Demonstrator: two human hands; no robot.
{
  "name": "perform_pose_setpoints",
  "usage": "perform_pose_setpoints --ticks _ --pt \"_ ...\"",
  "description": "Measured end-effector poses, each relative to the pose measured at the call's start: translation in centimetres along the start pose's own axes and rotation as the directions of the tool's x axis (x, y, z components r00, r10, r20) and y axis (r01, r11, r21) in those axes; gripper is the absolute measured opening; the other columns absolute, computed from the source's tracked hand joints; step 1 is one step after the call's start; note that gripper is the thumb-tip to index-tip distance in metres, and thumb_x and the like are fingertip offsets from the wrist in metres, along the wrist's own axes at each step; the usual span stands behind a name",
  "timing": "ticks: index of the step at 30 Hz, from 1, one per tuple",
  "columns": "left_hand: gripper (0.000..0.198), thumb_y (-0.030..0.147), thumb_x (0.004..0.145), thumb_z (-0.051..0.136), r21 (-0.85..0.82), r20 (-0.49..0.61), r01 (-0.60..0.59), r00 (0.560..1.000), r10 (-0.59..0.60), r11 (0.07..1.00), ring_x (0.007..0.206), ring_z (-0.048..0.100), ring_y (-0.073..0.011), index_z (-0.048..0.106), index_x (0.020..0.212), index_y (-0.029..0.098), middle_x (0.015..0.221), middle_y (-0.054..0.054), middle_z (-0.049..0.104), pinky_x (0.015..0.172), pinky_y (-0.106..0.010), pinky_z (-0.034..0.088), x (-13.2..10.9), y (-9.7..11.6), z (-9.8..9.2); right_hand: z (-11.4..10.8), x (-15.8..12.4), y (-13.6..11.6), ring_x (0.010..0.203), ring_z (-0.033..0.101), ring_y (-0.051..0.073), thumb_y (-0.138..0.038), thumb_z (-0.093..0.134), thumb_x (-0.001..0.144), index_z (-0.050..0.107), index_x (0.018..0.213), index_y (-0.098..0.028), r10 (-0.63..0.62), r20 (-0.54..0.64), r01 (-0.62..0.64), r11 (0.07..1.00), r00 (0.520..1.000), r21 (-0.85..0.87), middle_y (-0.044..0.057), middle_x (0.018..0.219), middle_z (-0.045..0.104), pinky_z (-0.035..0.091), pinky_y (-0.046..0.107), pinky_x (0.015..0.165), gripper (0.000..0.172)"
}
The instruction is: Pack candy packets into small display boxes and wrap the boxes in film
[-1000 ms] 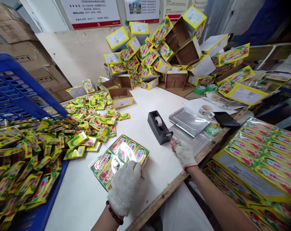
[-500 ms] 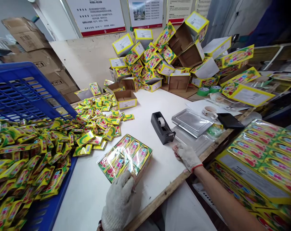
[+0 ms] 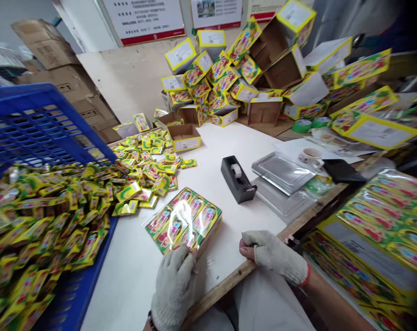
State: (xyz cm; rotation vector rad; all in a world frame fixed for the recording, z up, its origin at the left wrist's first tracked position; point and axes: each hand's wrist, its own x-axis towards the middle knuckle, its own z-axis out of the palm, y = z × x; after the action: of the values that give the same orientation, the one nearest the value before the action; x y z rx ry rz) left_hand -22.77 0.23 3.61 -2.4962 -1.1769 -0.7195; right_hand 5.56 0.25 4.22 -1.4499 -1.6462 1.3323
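Note:
On the white table lies a shallow box of small packs (image 3: 184, 219), covered by a shiny clear plastic lid. My left hand (image 3: 174, 280), in a pale knitted glove, grips its near corner with curled fingers. By the front table edge my right hand (image 3: 263, 250), gloved with bare fingertips, is closed in a pinch, thumb against the fingers; whatever it holds cannot be made out. Beyond that hand stands a black tape dispenser (image 3: 239, 180) with a white roll. Clear plastic lids (image 3: 284, 172) are stacked to its right.
A blue crate (image 3: 87, 271) heaped with yellow packs (image 3: 49, 220) stands at the left. Loose packs (image 3: 149, 161) spread across the table. Empty cartons (image 3: 225, 82) are piled at the back. A mug (image 3: 310, 157) and packed boxes (image 3: 384, 220) are at the right.
My right hand has moved from beside the tape dispenser back toward the front table edge, fingers closed. My left hand stays at the box corner. The view has shifted slightly.

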Motion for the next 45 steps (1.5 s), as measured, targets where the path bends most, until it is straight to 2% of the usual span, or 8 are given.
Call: perform_pose_setpoints --ticks 11,18,25,29,34,37,40,45 --pt "0.016 0.006 0.087 0.050 -0.122 0.008 0.142 0.990 -0.142 0.982 0.087 0.061 -0.0218 0.059 0.092 0.018 0.097 -0.008 0.065 0.075 -0.035 0.057 -0.8 0.2 0.0 7.2 4.3 -1.7 0.061 0.045 0.012 -0.043 0.055 0.085 0.053 0.070 -0.018 -0.067 0.061 0.051 0.969 0.996 0.243 -0.001 0.063 0.052 0.035 0.025 0.058 0.030" --pt "0.070 -0.001 0.082 0.049 -0.067 0.295 0.076 0.954 -0.053 0.995 0.087 0.059 -0.0248 0.035 0.146 0.024 0.104 -0.009 0.060 0.070 -0.038 0.057 1.1 0.3 -1.5 8.3 5.0 -0.3 0.059 0.047 0.012 -0.057 0.056 0.085 0.051 0.069 -0.018 -0.055 0.063 0.030 0.940 0.997 0.341 -0.001 0.062 0.053 0.037 0.025 0.057 0.042" --pt "0.055 0.001 0.076 0.052 -0.059 0.476 0.229 0.862 -0.175 0.972 0.090 0.059 -0.0263 0.056 0.126 0.025 0.104 -0.007 0.059 0.072 -0.038 0.053 2.6 0.9 -2.3 9.1 5.5 0.3 0.054 0.050 0.011 -0.058 0.055 0.082 0.050 0.068 -0.018 0.005 0.084 -0.035 0.934 0.996 0.356 0.000 0.059 0.054 0.037 0.024 0.052 0.043" --pt "0.014 0.031 0.092 0.055 -0.054 0.441 0.354 0.847 -0.296 0.934 0.079 0.057 -0.0226 0.066 0.100 0.028 0.091 -0.003 0.060 0.065 -0.035 0.044 3.4 1.4 -1.5 9.8 6.2 1.0 0.045 0.049 0.010 -0.049 0.057 0.078 0.053 0.067 -0.017 0.204 0.127 -0.233 0.931 0.971 0.282 0.000 0.054 0.057 0.035 0.022 0.042 0.034" --pt "0.014 0.034 0.093 0.057 0.147 0.270 0.320 0.897 -0.349 0.936 0.074 0.059 -0.0236 0.064 0.085 0.025 0.081 -0.002 0.063 0.064 -0.037 0.041 3.2 1.9 0.8 9.2 5.4 0.7 0.043 0.055 0.012 -0.029 0.059 0.074 0.057 0.085 -0.017 0.344 0.163 -0.376 0.891 0.925 0.254 -0.003 0.054 0.057 0.037 0.019 0.037 0.016" --pt "0.002 0.024 0.088 0.061 0.199 0.273 0.287 0.902 -0.334 0.937 0.077 0.060 -0.0258 0.063 0.088 0.023 0.084 -0.003 0.064 0.067 -0.038 0.044 3.0 2.5 1.2 8.3 5.0 0.0 0.045 0.057 0.010 -0.038 0.054 0.084 0.051 0.083 -0.018 0.338 0.089 -0.348 0.878 0.937 0.330 -0.002 0.064 0.060 0.035 0.017 0.036 0.020" --pt "0.015 0.015 0.081 0.063 0.185 0.332 0.274 0.886 -0.323 0.944 0.080 0.061 -0.0273 0.064 0.094 0.021 0.089 -0.006 0.064 0.069 -0.039 0.047 3.2 2.7 0.3 7.5 6.0 -0.7 0.041 0.055 0.010 -0.054 0.046 0.091 0.049 0.083 -0.019 0.285 -0.033 -0.268 0.928 0.958 0.259 -0.002 0.060 0.058 0.034 0.018 0.036 0.036" --pt "0.012 0.025 0.085 0.061 -0.120 0.291 0.332 0.913 -0.286 0.936 0.092 0.060 -0.0256 0.068 0.094 0.021 0.103 -0.009 0.062 0.080 -0.041 0.050 4.3 -2.5 -1.4 5.0 11.5 -2.3 0.046 0.059 0.012 -0.047 0.046 0.093 0.055 0.088 -0.016 0.199 -0.056 -0.199 0.980 0.978 0.021 0.001 0.064 0.061 0.044 0.022 0.044 0.033"
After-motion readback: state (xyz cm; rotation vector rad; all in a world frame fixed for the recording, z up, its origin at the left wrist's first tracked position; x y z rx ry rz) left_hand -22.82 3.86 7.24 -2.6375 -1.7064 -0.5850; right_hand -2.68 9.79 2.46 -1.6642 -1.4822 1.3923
